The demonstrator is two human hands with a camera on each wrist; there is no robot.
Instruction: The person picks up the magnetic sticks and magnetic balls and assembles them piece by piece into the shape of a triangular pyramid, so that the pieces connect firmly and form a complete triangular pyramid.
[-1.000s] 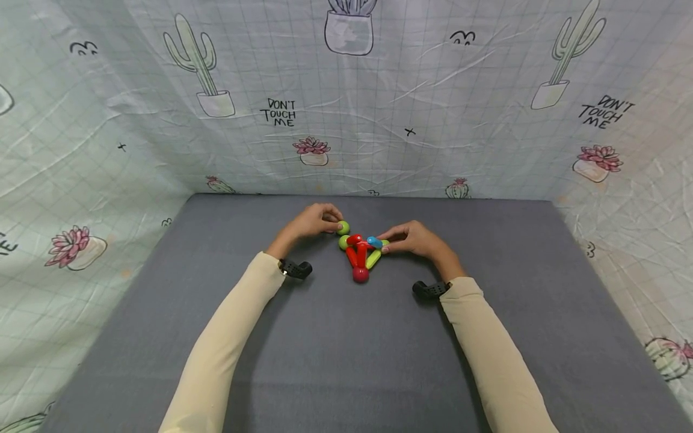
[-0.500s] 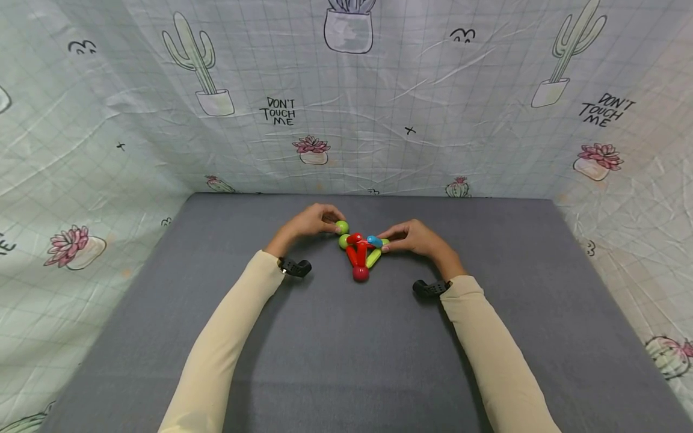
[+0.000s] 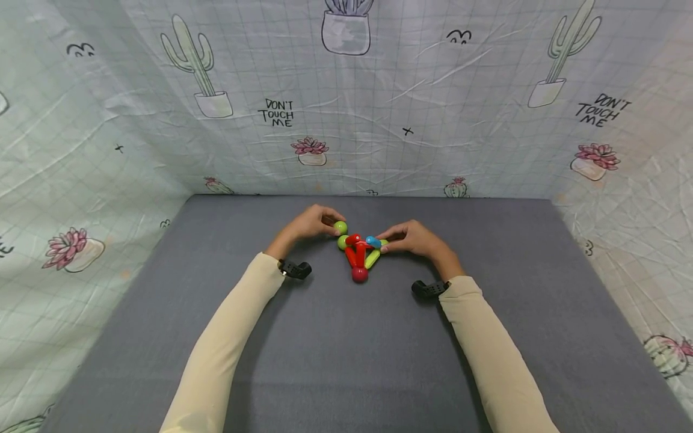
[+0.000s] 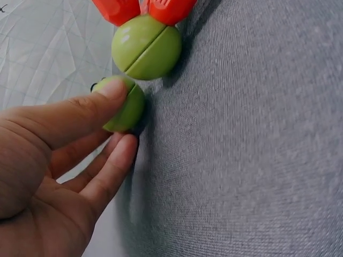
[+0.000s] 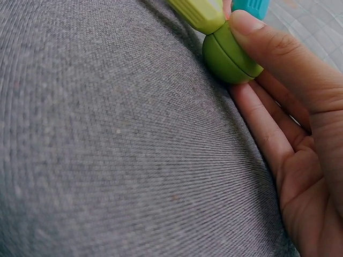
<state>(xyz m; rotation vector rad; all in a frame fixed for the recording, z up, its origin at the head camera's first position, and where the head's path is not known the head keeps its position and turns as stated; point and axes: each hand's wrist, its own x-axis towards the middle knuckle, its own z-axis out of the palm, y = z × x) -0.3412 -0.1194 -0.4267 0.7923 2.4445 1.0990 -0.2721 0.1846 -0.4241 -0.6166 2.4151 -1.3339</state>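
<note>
In the head view, a small structure of coloured rods and balls lies mid-table: a red ball (image 3: 360, 275) in front, red rods (image 3: 361, 255), a lime rod (image 3: 372, 259), a blue rod (image 3: 373, 242) and a green corner ball (image 3: 343, 242) at left. My left hand (image 3: 316, 221) pinches a separate green ball (image 4: 131, 110) between thumb and fingers, right beside that corner ball. At the structure's right corner, my right hand (image 3: 414, 237) grips another green ball (image 5: 228, 56) with thumb above and fingers beneath; the lime and blue rods meet there.
A grey cloth-covered table (image 3: 335, 349) spreads around the structure. Behind it hangs a cactus-print curtain (image 3: 357, 120), which also closes in both sides. Black wrist straps (image 3: 296, 269) sit at the cuffs of the beige sleeves (image 3: 222, 343).
The green ball in my left fingers has shifted slightly left relative to the structure. My right hand keeps its grip in the same place.
</note>
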